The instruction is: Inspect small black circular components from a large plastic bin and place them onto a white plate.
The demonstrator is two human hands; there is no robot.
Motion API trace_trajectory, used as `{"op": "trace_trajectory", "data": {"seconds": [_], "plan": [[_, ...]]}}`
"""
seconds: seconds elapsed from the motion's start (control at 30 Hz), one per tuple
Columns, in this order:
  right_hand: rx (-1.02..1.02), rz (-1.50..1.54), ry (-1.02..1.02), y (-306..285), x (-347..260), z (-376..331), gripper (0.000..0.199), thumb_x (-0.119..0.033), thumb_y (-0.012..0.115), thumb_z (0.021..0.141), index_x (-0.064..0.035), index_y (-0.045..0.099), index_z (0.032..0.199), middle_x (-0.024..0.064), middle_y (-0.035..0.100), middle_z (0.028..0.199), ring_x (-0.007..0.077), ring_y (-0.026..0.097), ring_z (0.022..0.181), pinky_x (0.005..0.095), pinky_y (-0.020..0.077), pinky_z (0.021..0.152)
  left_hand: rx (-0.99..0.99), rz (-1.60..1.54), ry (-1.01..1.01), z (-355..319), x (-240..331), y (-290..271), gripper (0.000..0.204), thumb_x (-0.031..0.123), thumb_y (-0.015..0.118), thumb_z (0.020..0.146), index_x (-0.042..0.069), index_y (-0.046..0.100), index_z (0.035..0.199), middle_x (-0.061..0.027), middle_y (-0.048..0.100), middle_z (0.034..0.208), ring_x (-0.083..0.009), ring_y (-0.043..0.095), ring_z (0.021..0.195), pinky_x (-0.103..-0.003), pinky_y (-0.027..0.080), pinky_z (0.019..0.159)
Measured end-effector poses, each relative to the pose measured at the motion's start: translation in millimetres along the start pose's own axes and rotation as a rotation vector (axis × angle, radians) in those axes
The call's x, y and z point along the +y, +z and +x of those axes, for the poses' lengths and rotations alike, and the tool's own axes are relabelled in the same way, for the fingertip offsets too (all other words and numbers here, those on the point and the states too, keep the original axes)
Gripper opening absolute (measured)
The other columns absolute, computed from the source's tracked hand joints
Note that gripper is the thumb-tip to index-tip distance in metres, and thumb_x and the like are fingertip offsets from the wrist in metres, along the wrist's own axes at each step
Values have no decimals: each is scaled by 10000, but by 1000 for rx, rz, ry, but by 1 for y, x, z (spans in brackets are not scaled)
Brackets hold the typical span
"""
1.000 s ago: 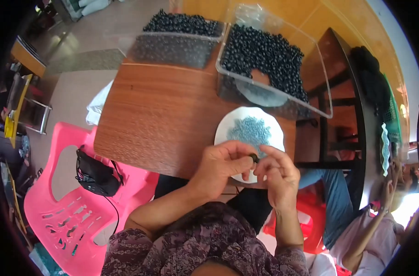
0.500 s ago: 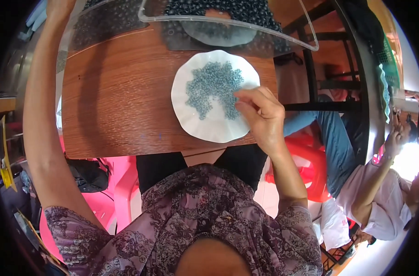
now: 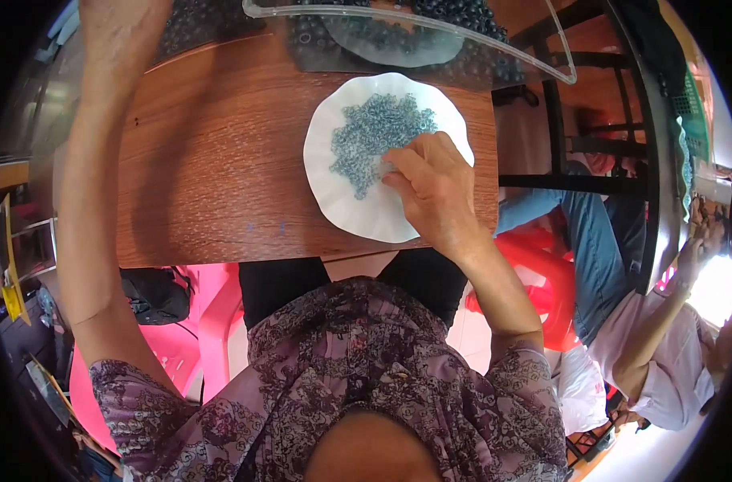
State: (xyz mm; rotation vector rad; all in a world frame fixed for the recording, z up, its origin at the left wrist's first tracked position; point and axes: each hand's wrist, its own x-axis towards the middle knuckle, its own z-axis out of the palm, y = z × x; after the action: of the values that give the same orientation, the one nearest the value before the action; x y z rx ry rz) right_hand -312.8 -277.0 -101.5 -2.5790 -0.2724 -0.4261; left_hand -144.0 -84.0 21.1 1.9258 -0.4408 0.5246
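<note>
A scalloped white plate lies on the brown wooden table, with a heap of small translucent blue-grey rings spread over its middle. Above the plate's right half is my right hand, thumb and forefinger pinched together at the edge of the heap. Whatever may be between those fingertips is too small to make out. My left hand reaches up to the far left beside a clear plastic bin; its fingers lie past the top edge of the picture.
The clear plastic bin's rim crosses the far side of the table, with dark rings showing through it. A pink chair stands below the table's left side. A red stool and another seated person are at right.
My right hand has moved left over the plate, closer to the middle of the rings. My left hand has come further into view at the top left. The whole view has shifted slightly.
</note>
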Motion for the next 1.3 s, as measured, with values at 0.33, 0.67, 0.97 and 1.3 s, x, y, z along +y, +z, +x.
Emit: {"op": "trace_trajectory", "data": {"seconds": [0.33,0.67,0.97,1.3], "plan": [[-7,15,-64,7,3,3,261,10,700,582,-63,626,821,68,525,733,252,518,694,360,417,564,-136,93,210,-7,16,8,297,-7,631,714,-17,589,1008,-40,592,912,-97,523,787,-214,431,681],[5,36,-34,0,-3,7,254,3,707,589,-52,630,824,66,529,738,242,516,694,335,411,554,-266,64,542,31,-5,31,224,-21,610,713,-28,604,937,-65,609,851,-135,564,723,-241,465,668],[37,-54,-173,13,6,12,161,-15,661,593,-57,589,731,75,488,701,262,484,657,359,401,536,-233,17,573,27,25,74,201,-16,605,693,17,658,884,-133,631,831,-239,615,733,-334,504,679],[-63,83,-149,17,-3,8,129,-47,650,629,-38,539,694,100,485,722,283,475,692,376,403,592,-713,362,552,70,-38,127,82,75,589,648,50,646,703,-189,618,709,-365,605,740,-443,474,654]]}}
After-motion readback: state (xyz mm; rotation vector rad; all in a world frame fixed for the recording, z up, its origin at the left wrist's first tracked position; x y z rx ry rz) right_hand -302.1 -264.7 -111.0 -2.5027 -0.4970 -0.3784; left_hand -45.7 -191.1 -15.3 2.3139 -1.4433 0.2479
